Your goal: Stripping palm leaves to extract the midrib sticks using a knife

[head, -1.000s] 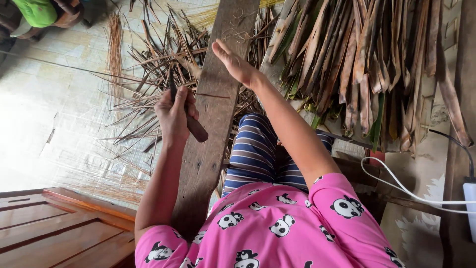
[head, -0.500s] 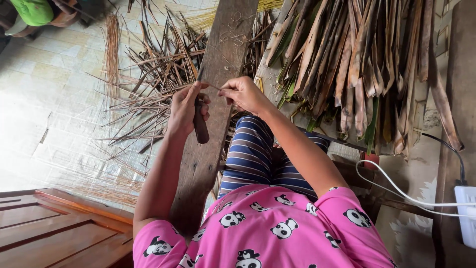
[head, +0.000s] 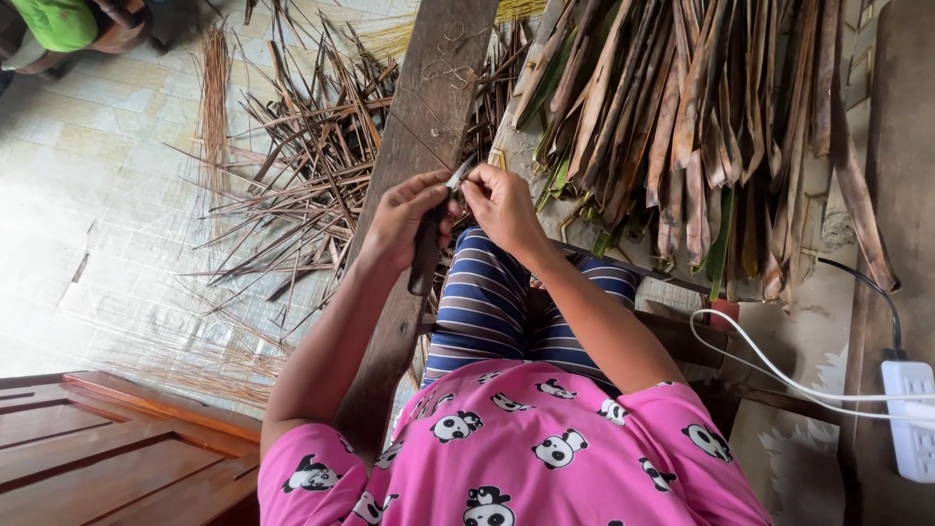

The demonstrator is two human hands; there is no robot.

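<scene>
Seen from head cam, looking down over pink panda-print shirt (head: 545, 458) and striped trousers (head: 497, 302).

Left hand (head: 404, 219): fingers wrapped tight round dark handle of knife (head: 429, 244), blade tip poking up toward right hand. Right hand (head: 502, 205): fingertips pinched narrow on a thin pale leaf rib (head: 429, 131), right at the blade; rib runs as a fine line up-left across the wooden plank (head: 419, 127). Exact contact betw. blade and rib too small to tell.

Plank slopes from lap up to top edge of view; hands sit just beside its right edge, about mid-length. A few curly shavings (head: 448, 58) near plank's upper end.

Left of plank, on tiled floor (head: 88, 214): messy scatter of dark stripped leaf blades (head: 302, 185), plus a neat bundle of thin reddish sticks (head: 214, 97) near top-left. Pale fine fibres along floor's lower edge, beside wooden furniture (head: 107, 448) at bottom-left corner.

Right of plank: big pile of whole dried palm leaves (head: 701, 127), brown w/ some green, against right side of bench.

Progress, judged only: scraping of one rib in hand, prob. mid-stroke. Done – sizeable waste heap and one stick bundle. Left – large leaf pile untouched, so likely well short of finished.

Also: white cable (head: 769, 365) to power strip (head: 911, 414) at right edge; another person in green (head: 58, 19) top-left corner, apart.
</scene>
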